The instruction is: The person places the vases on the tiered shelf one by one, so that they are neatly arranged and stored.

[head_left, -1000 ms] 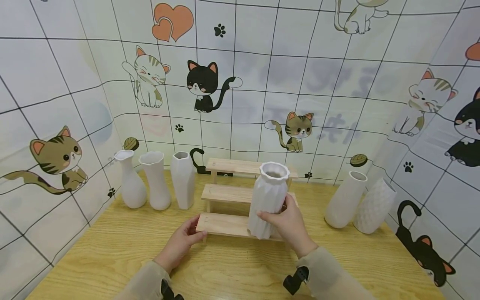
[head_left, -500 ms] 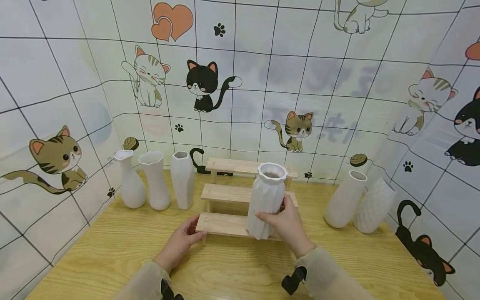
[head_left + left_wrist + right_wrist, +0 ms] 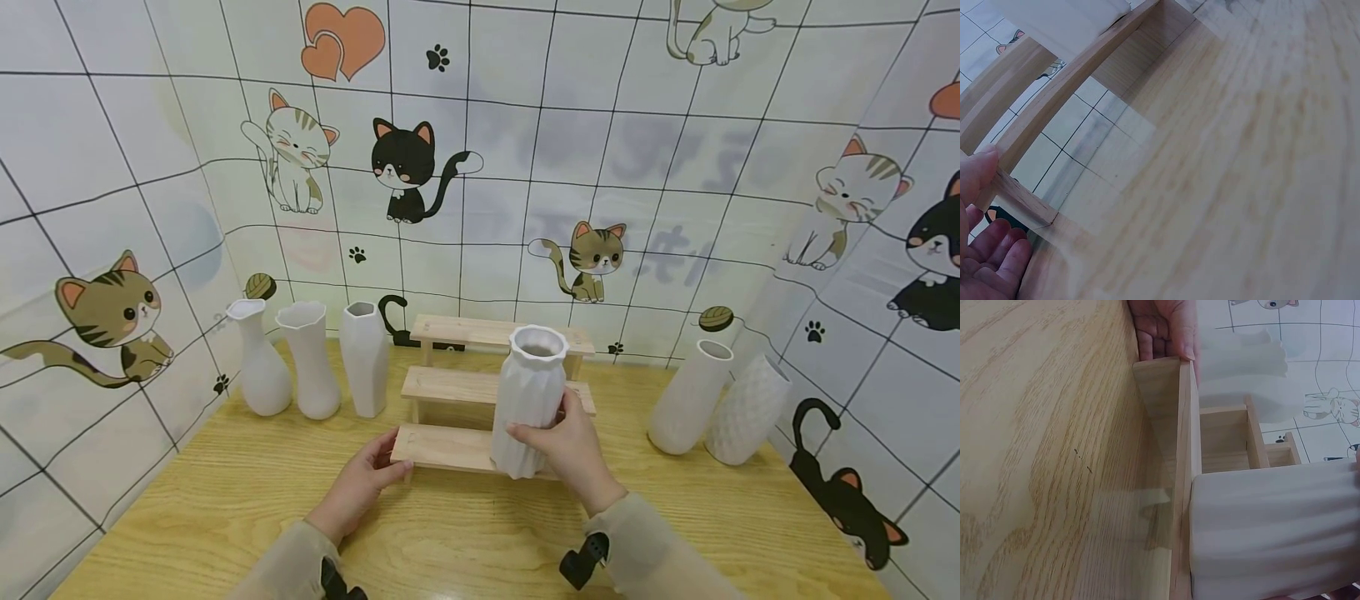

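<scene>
In the head view a three-step wooden stand stands at the middle of the table. My right hand grips a white fluted vase with a scalloped rim, thumb across its front. The vase is upright on the right part of the lowest step; in the right wrist view its base meets the board. My left hand holds the left end of that step. Its thumb lies on the board's corner in the left wrist view, with the other fingers curled below.
Three white vases stand at the back left: one flared, one wavy-rimmed, one faceted. At the right, a smooth vase and a textured vase stand side by side. A cat-print sheet surrounds the wooden table.
The fluted vase has slid slightly left along the lowest step, with my right hand moving along with it. My left hand has kept its hold on the stand.
</scene>
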`<state>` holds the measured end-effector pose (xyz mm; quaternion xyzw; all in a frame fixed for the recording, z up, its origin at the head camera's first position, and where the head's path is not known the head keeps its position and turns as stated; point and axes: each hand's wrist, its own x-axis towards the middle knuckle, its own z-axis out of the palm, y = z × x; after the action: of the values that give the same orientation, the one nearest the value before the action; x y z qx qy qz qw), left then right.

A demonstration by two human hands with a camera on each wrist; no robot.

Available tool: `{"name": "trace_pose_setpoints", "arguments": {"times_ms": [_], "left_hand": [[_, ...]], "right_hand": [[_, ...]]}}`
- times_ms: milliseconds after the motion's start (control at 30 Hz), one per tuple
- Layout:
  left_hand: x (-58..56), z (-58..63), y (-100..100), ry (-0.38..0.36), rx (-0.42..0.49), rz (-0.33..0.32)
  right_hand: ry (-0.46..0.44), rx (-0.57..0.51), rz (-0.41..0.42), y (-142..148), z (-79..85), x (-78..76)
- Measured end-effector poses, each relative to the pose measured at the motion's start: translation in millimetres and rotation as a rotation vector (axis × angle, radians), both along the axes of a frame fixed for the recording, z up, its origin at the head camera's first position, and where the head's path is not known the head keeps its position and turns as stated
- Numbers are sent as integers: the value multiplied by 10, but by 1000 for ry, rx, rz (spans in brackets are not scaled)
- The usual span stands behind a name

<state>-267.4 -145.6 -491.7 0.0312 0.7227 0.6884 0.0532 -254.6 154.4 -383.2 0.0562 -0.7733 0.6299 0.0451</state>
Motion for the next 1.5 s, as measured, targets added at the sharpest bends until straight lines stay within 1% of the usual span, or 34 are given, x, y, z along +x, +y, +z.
{"name": "trace_pose_setpoints", "arguments": {"times_ms": [367,500,867,1267,1500], "left_hand": [[-3,4,-10,-3,-9,-5],[5,17,-3,-9,7,-7],[14,5,-2,5,4,4],[5,-6,-10,17,4,-2],[5,12,-9,11,6,1]], "right_hand": [[2,18,-5,-5,-4,4],[6,25,-3,-4,-7,7],[1,35,4,-2,-15,11],[3,2,44,27,3,44],[-24,23,53,93,-11,55]]}}
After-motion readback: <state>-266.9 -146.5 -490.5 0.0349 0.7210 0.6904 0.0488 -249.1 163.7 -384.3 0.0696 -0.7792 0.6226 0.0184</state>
